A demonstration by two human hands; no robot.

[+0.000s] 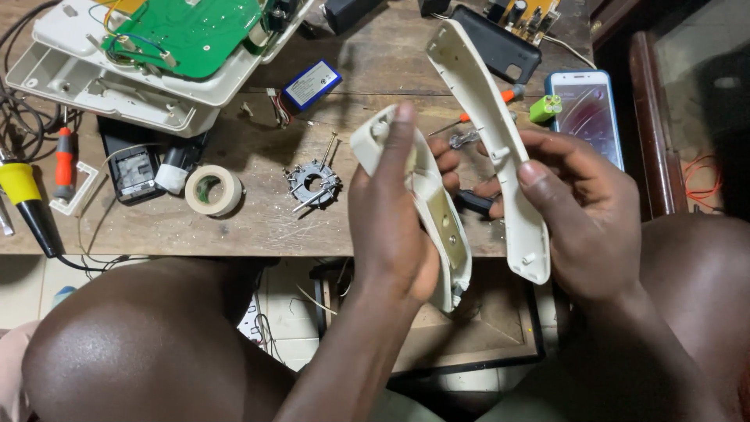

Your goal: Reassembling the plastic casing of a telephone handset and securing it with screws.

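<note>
Gripping one cream plastic shell half (437, 227) in a closed fist, the left hand (391, 227) had its thumb laid along the outer face and its fingers curled around the far edge, so the hollow inner side with a brass-coloured metal strip faced right. The right hand (582, 215) was likewise closed on the second shell half (488, 133), thumb pressed on its near part and fingers wrapped behind; this longer piece rose tilted toward the far left, its upper end well above the hand. The two halves stood just beside each other, apart, over the near edge of the wooden workbench (258, 219).

On the bench, left of the hands, lay a small grey ring-shaped part with screws (314, 184), a roll of tape (213, 190) farther left, and a blue battery pack (311, 84) beyond them. A white casing with a green circuit board (187, 31) sat at the far left. Between the hands, farther off, an orange-handled screwdriver (488, 105) showed, and a smartphone (586, 109) lay to the right with a small green cylinder (545, 108) beside it.
</note>
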